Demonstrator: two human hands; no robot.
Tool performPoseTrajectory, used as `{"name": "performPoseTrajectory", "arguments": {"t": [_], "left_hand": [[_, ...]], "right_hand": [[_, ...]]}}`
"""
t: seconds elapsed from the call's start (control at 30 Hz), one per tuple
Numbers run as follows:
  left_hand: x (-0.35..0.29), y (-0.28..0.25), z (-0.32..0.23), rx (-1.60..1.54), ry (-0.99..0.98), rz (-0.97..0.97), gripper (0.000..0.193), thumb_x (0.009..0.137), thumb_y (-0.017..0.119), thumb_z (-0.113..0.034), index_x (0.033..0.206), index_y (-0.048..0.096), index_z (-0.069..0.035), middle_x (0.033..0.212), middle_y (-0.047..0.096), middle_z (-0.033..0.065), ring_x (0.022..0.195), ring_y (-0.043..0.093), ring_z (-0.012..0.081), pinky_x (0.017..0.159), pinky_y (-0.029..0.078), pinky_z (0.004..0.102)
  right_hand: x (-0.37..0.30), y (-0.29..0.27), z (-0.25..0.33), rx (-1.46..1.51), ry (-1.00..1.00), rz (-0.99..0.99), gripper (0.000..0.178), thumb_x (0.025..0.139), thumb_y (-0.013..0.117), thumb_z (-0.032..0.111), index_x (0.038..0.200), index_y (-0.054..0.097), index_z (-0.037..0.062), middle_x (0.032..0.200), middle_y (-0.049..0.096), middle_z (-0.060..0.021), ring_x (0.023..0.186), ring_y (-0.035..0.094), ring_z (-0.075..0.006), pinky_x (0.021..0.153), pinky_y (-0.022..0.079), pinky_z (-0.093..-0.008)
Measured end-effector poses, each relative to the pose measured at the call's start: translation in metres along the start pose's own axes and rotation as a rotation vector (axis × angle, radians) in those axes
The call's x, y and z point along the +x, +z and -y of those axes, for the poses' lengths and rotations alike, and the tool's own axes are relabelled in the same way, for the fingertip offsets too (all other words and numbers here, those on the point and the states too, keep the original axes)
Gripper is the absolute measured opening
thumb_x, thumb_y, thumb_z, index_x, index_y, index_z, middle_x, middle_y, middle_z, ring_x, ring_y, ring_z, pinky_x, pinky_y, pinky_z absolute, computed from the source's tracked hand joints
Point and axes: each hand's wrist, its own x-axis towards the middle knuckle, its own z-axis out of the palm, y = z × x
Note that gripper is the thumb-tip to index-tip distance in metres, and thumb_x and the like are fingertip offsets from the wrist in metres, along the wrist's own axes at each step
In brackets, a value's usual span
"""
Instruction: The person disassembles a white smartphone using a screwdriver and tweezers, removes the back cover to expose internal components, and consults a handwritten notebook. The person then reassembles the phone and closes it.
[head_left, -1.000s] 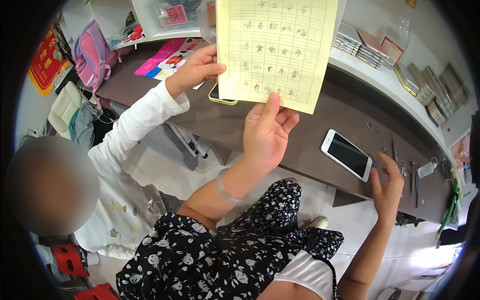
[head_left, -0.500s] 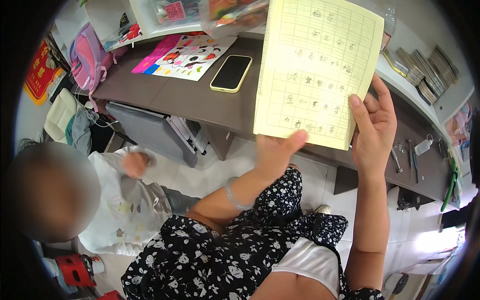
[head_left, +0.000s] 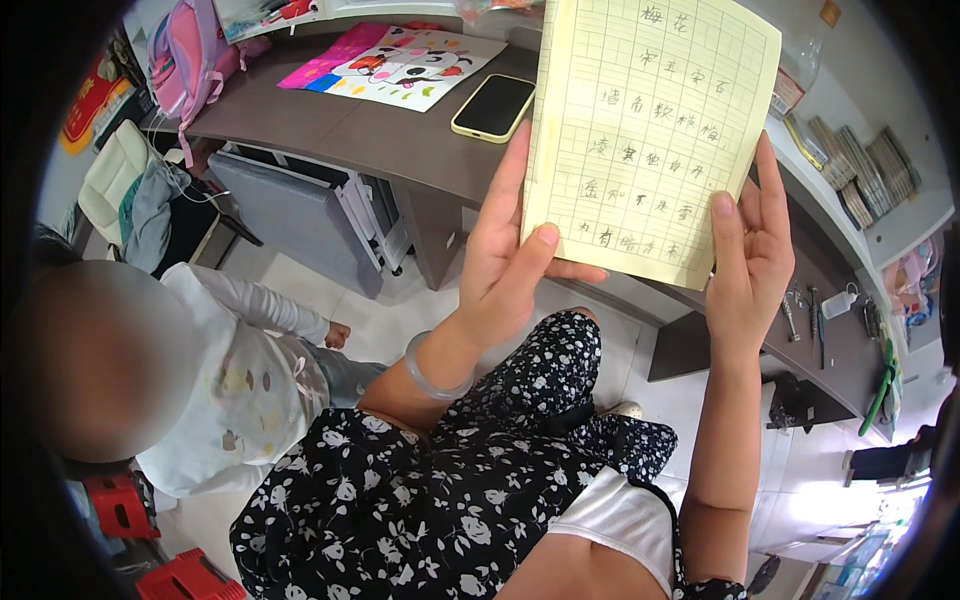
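Hands hold a yellow sheet [head_left: 650, 130] upright at upper centre of the frame; left hand [head_left: 505, 260] pinches its lower left corner, thumb in front, fingers behind; right hand [head_left: 750, 250] pinches the lower right edge likewise; a phone [head_left: 494, 106] lies on the desk [head_left: 380, 150] just left of it; thin paper so lightly gripped could likely buckle or slip if either thumb eases.
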Motion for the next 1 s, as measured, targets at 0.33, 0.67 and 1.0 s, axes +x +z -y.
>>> {"name": "performPoseTrajectory", "arguments": {"t": [0.33,0.67,1.0], "left_hand": [[-0.002,0.0,-0.006,0.075,0.026,0.021,0.067,0.088,0.035,0.0,0.143,-0.003,-0.002,0.141,0.028,0.0209,0.111,0.054,0.0285,0.071,0.059,0.0301],[-0.003,0.002,0.002,0.089,0.007,-0.014,0.066,0.089,0.036,-0.001,0.142,-0.003,0.0,0.141,0.029,0.0212,0.111,0.054,0.0291,0.07,0.059,0.0311],[-0.003,-0.002,0.012,0.105,0.01,-0.029,0.065,0.09,0.036,-0.003,0.143,-0.002,-0.001,0.141,0.029,0.0203,0.108,0.056,0.0282,0.068,0.059,0.0301]], "right_hand": [[-0.003,0.001,0.002,-0.13,-0.066,0.059,0.049,0.093,0.04,0.001,0.139,0.023,-0.0052,0.134,0.043,-0.0215,0.121,0.046,-0.019,0.1,0.033,-0.0267],[-0.005,-0.002,-0.01,-0.466,-0.17,0.004,0.051,0.091,0.047,0.006,0.137,0.029,-0.0052,0.116,0.055,-0.0253,0.096,0.061,-0.0268,0.08,0.047,-0.0301],[-0.008,-0.001,-0.011,-0.568,-0.154,0.034,0.052,0.088,0.049,0.003,0.136,0.03,-0.005,0.133,0.041,-0.0242,0.12,0.044,-0.0351,0.097,0.037,-0.038]]}}
